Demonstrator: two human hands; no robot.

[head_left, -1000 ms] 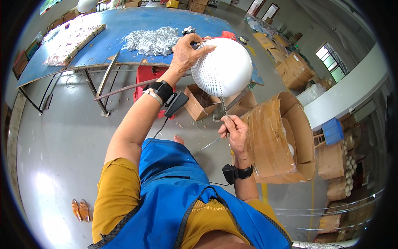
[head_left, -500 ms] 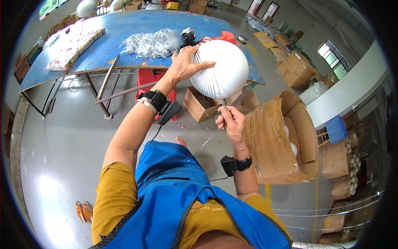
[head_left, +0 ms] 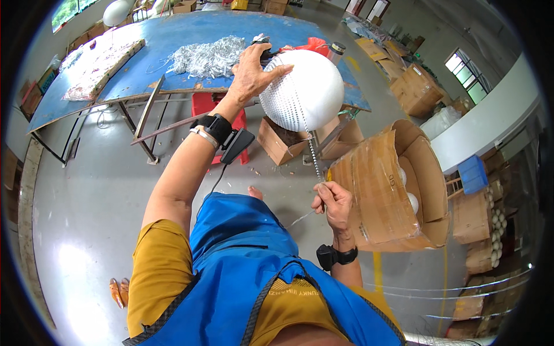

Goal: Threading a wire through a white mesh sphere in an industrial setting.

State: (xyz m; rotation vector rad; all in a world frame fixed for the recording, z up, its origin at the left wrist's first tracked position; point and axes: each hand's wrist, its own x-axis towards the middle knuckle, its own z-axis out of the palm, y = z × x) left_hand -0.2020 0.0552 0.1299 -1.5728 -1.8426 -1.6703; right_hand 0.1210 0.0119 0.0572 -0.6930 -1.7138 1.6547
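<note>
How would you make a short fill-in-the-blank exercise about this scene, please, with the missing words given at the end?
The left hand touches the large white round ball; the thin silver beaded strand runs down from it to the other hand, the ____ one.
The top of the long table beyond the ball is coloured ____.
The pair of brown shoes lies to the ____ of the bright blue apron.
The large, open brown box is made of ____.
Missing words: right; blue; left; cardboard.

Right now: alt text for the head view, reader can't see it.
A person's left grip rests on a white ball partly covered in rows of silvery trim, while the right grip holds the silvery strand running down from it. Beyond: a blue table with a silvery tangle; right, an open cardboard box containing white balls.
</note>
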